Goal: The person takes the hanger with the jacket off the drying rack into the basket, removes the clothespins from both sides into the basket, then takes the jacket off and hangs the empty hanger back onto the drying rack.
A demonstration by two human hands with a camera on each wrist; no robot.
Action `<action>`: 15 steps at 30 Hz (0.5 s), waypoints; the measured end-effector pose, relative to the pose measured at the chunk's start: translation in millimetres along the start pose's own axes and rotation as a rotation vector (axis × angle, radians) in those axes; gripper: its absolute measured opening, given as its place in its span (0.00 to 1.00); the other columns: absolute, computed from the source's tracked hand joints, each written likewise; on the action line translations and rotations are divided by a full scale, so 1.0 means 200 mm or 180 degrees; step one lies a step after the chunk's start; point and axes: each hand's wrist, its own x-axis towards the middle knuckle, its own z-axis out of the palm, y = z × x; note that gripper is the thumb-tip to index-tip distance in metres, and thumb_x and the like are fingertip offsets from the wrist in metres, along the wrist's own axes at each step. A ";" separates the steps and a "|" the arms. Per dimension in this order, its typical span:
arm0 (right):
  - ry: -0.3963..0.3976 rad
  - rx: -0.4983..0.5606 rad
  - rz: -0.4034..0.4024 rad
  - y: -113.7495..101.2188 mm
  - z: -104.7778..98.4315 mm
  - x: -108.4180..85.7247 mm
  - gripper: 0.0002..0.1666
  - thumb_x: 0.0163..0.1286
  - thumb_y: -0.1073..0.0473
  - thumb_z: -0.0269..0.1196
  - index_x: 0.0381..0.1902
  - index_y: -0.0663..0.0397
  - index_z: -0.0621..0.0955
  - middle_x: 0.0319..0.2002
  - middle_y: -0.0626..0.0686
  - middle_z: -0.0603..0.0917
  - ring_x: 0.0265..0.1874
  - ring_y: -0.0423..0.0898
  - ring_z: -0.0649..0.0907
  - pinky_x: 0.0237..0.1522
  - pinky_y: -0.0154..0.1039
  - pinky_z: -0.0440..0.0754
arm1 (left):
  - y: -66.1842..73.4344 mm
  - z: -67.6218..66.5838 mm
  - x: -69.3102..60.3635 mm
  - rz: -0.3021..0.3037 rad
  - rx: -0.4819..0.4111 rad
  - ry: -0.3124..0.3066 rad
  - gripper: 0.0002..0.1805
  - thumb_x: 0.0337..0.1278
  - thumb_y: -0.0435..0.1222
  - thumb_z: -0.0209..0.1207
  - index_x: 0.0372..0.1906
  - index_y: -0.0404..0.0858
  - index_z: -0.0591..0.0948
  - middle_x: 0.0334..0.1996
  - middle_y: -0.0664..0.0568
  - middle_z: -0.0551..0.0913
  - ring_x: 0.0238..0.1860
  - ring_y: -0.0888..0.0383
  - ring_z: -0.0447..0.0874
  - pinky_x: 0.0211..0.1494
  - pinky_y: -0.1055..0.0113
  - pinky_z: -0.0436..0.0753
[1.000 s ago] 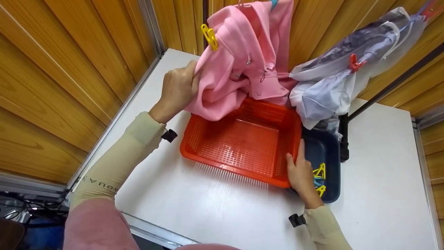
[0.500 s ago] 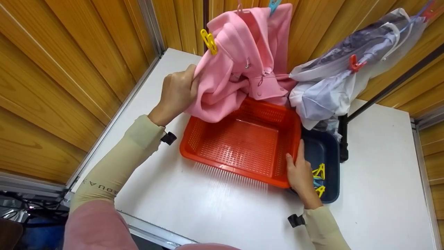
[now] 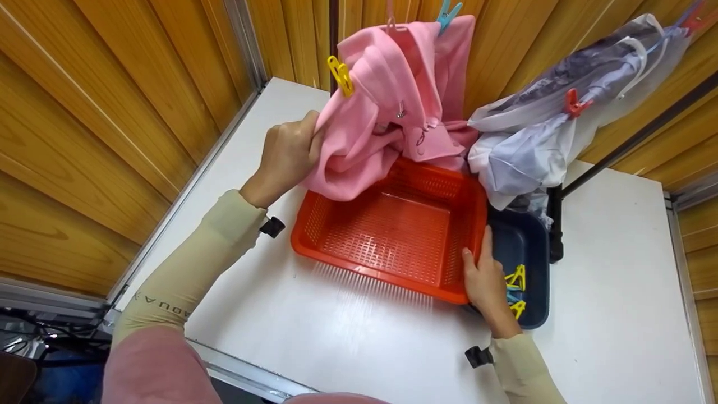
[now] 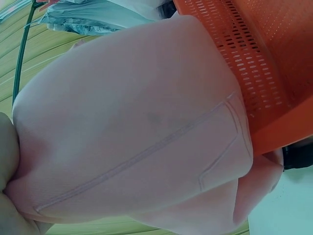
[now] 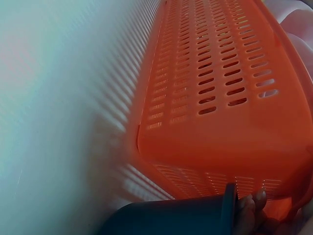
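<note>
A pink jacket (image 3: 387, 95) hangs at the back, its lower part dipping over the far left of a red perforated basket (image 3: 387, 241). My left hand (image 3: 289, 148) pinches the jacket's left edge, just below a yellow clothespin (image 3: 340, 76). In the left wrist view the stretched pink cloth (image 4: 127, 117) fills most of the picture, with the fingers (image 4: 7, 161) at its left edge. My right hand (image 3: 487, 283) grips the basket's right rim, thumb on the inside. The right wrist view shows fingertips (image 5: 252, 210) under the rim, beside the dark blue tub.
The dark blue tub (image 3: 530, 252) holds several yellow and blue clothespins (image 3: 517, 278). White and grey garments (image 3: 538, 140) hang at right with a red clothespin (image 3: 575, 103). A black rack leg (image 3: 556, 224) stands behind the tub. A blue clothespin (image 3: 447, 17) grips the jacket's top.
The jacket, with its yellow and blue clothespins, has come down slightly, and my left hand has lowered with it. My right hand and the basket have stayed in place.
</note>
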 end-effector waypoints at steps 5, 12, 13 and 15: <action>-0.0030 0.0020 0.0008 0.00 0.00 0.00 0.42 0.78 0.48 0.43 0.77 0.42 0.32 0.66 0.71 0.68 0.56 0.66 0.77 0.61 0.64 0.71 | 0.00 0.00 -0.02 0.0050 0.0004 0.0007 0.08 0.66 0.34 0.51 0.36 0.32 0.76 0.16 0.42 0.78 0.19 0.43 0.79 0.22 0.50 0.73; -0.0030 0.0042 0.0030 0.00 0.00 0.00 0.42 0.78 0.48 0.43 0.77 0.40 0.32 0.66 0.72 0.68 0.57 0.66 0.77 0.61 0.64 0.70 | -0.01 0.01 -0.05 0.0050 -0.0114 -0.0077 0.12 0.67 0.34 0.51 0.47 0.32 0.79 0.23 0.41 0.83 0.22 0.44 0.82 0.25 0.51 0.77; -0.0032 0.0043 0.0033 0.00 0.00 0.00 0.42 0.78 0.48 0.43 0.77 0.40 0.32 0.66 0.72 0.68 0.57 0.66 0.77 0.61 0.64 0.70 | -0.01 0.01 -0.05 0.0064 -0.0117 -0.0075 0.12 0.67 0.34 0.51 0.48 0.32 0.78 0.23 0.41 0.83 0.21 0.44 0.81 0.24 0.51 0.77; -0.0025 0.0037 0.0031 0.00 0.00 0.00 0.42 0.78 0.48 0.43 0.77 0.40 0.32 0.66 0.72 0.68 0.57 0.67 0.77 0.61 0.64 0.70 | -0.01 0.02 -0.06 0.0091 -0.0116 -0.0070 0.12 0.68 0.34 0.51 0.47 0.32 0.78 0.23 0.41 0.82 0.21 0.44 0.81 0.24 0.51 0.76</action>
